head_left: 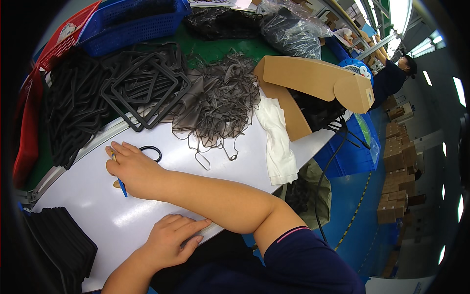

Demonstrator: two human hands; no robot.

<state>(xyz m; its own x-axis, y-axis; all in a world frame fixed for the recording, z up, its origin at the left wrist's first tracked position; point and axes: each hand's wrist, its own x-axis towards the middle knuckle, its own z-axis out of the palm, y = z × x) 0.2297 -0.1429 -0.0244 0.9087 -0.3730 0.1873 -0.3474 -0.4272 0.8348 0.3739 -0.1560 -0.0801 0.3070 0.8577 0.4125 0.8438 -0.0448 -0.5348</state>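
My right hand (139, 174) reaches across to the left over the white tabletop (117, 215). Its fingers are closed around a slim pen-like tool (123, 188), with a blue end and a yellowish part showing; its exact kind cannot be made out. Just beyond that hand a black ring (157, 153) lies on the table, partly hidden by it. My left hand (174, 240) rests at the table's near edge below my right forearm, fingers stretched out and nothing visible in them.
Black square frames (142, 88) are heaped at the far left, more stacked (61, 245) near left. Tangled dark translucent strips (220, 98) lie mid-table. Right of them are a white cloth (276, 142) and an open cardboard box (303, 73). Another person (391, 78) stands far right.
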